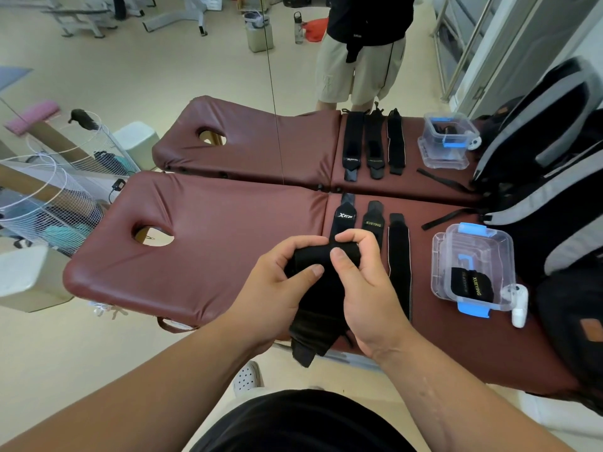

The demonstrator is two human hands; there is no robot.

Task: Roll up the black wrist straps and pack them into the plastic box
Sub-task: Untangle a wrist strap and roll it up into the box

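Both my hands hold one black wrist strap (315, 308) above the near edge of the maroon massage table (202, 256). My left hand (280, 278) grips its rolled top from the left, and my right hand (362, 282) pinches the roll from the right. The strap's loose end hangs down past the table edge. Two more straps lie flat beyond: one marked XUEYING (373, 220) and a plain one (399, 256). The clear plastic box (473, 265) with blue latches stands open on the right, with a rolled XUEYING strap (470, 285) inside.
A wall mirror directly behind the table repeats the straps, the box and a standing person. A grey-and-black backpack (548, 203) leans at the right. A white earbud case (518, 305) lies by the box. Wire baskets (49, 203) stand at the left.
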